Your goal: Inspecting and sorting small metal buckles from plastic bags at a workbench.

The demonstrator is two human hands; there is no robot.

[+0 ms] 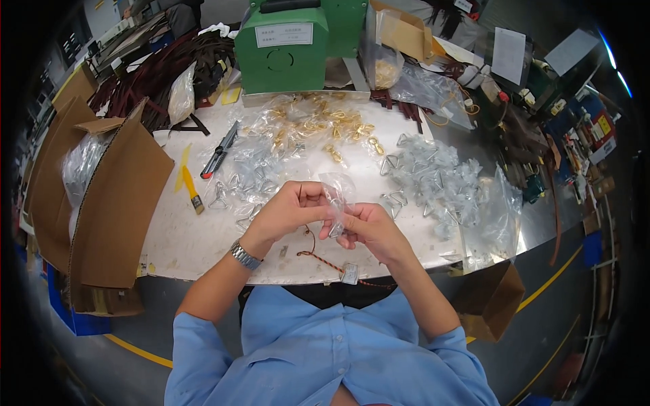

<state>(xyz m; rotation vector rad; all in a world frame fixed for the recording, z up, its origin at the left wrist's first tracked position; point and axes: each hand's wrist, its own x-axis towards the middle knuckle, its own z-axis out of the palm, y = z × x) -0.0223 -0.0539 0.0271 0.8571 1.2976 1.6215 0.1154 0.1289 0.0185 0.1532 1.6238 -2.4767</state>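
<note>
Both of my hands meet over the middle of the white table (203, 254), near its front edge. A small clear plastic bag (340, 185) is pinched between them, its top standing up above the fingers. My left hand (292, 211) grips one side of it with thumb and fingers, and my right hand (372, 230) grips the other, lower down. Something silvery seems to be inside, but the fingers partly hide it. Below the hands lies a twisted brown cord (325, 261) with a small tag (349, 273).
Bagged gold hardware (318, 122) is heaped before a green machine (284, 57). Bagged silver metal pieces lie in a left pile (254, 176) and a right pile (437, 179). At left are a utility knife (220, 152), a yellow-handled brush (192, 191) and an open cardboard box (118, 203).
</note>
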